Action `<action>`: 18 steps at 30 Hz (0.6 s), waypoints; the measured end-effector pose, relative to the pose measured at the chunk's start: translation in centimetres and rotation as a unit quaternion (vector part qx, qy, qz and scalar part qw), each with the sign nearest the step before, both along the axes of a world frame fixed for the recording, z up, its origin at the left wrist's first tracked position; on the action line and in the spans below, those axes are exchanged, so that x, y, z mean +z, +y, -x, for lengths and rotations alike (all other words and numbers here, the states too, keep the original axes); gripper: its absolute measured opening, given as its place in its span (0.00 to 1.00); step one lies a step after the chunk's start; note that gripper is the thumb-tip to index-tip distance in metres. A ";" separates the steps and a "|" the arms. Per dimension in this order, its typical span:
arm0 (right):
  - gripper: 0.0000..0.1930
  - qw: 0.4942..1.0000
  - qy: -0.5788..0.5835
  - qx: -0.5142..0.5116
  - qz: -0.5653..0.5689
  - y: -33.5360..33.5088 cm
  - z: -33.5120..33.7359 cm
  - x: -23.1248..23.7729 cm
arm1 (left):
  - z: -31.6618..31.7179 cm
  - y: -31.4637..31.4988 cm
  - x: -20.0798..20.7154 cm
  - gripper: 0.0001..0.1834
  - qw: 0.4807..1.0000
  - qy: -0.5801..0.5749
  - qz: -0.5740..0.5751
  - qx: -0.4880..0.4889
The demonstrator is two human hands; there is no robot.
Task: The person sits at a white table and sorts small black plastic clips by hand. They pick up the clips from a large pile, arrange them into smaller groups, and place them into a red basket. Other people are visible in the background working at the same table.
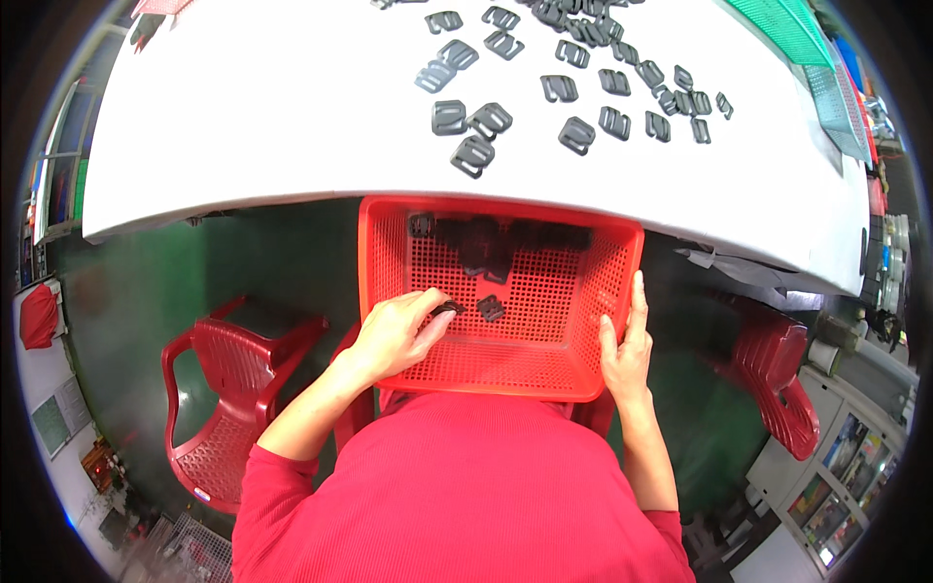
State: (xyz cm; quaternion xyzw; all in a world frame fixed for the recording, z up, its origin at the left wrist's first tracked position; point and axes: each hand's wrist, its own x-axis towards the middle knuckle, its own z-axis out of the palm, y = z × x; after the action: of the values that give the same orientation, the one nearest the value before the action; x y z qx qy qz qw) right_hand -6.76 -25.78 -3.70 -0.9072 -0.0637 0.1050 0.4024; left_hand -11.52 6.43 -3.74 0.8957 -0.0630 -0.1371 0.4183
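A red plastic basket [491, 384] with perforated walls rests against my front at the table edge. Over its left side, my left hand [394, 335] pinches a small black plastic buckle [444, 309] between thumb and fingertips. My right hand [628, 355] grips the basket's right rim, thumb on the inside and fingers stretched along the outside. Beside my left fingertips, one loose buckle [491, 309] lies on the basket floor. More dark buckles [486, 253] are heaped along the basket's far side, partly in shadow.
Many black buckles [576, 135] are scattered over the white table [272, 107], thickest toward the far side. Green baskets [782, 29] stand at its far right. Red plastic chairs are on the left [228, 369] and right [777, 384]. A glass-fronted cabinet [836, 476] stands lower right.
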 end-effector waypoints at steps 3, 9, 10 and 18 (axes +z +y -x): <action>0.33 0.995 -0.036 0.021 0.089 -0.1 -1.1 1.8 | -1.0 -0.3 1.5 0.13 0.986 0.078 0.118 0.094; 0.23 0.919 -0.353 0.097 0.149 7.2 -10.8 5.6 | -11.7 -2.2 6.8 0.15 0.972 -0.224 0.030 0.069; 0.22 0.914 -0.369 0.103 0.137 8.8 -12.3 5.6 | -13.1 -2.9 6.6 0.16 0.963 -0.263 0.000 0.054; 0.23 0.928 -0.328 0.076 0.157 9.8 -15.5 2.5 | -17.6 -1.5 5.8 0.15 0.924 -0.360 -0.100 0.081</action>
State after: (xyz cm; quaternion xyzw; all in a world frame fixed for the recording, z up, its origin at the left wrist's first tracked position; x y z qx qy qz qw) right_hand 8.79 -15.99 -1.19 -0.9352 -0.2433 -0.1595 0.2019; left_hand 6.04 4.92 2.03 0.9239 -0.1229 0.2233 0.2852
